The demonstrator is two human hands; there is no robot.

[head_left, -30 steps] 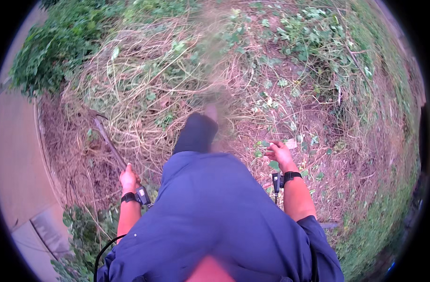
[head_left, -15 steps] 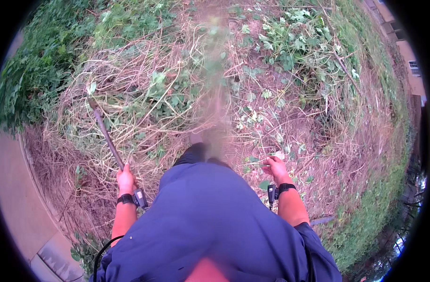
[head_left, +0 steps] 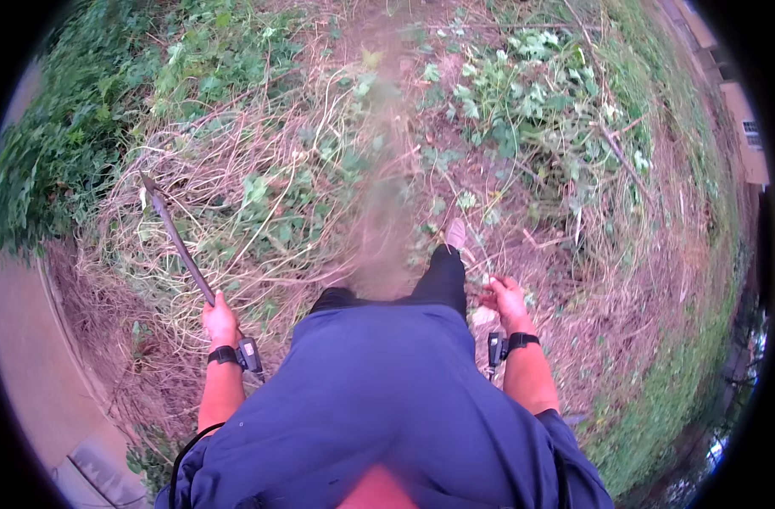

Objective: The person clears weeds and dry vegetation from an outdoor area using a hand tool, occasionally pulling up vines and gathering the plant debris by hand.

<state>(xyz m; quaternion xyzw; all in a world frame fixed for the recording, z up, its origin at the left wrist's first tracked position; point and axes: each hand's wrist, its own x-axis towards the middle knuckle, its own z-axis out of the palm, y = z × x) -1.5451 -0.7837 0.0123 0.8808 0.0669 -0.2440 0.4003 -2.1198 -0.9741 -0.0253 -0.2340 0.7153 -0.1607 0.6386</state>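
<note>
My left hand (head_left: 220, 321) is closed round the near end of a long dark-handled tool (head_left: 181, 244). Its shaft slants away to the far left, and a narrow pointed head lies over the tangled cut vines (head_left: 243, 161). The exact kind of head is hard to make out against them. To the right of my body, my right hand (head_left: 508, 304) has its fingers curled in toward the thumb. A small pale bit shows at the fingertips, but whether they hold it or it lies on the ground behind cannot be told.
My shoe (head_left: 456, 234) is on the littered ground ahead. Leafy plants (head_left: 523, 85) stand at the far right beside a long branch (head_left: 621, 153). Dense green growth (head_left: 57, 144) fills the far left, above a paved strip (head_left: 23, 331). A building (head_left: 744, 127) shows at the right rim.
My foot has come forward into view on the right, and the ground has shifted beneath me. The tool's far end has moved slightly left; my left hand keeps its grip.
</note>
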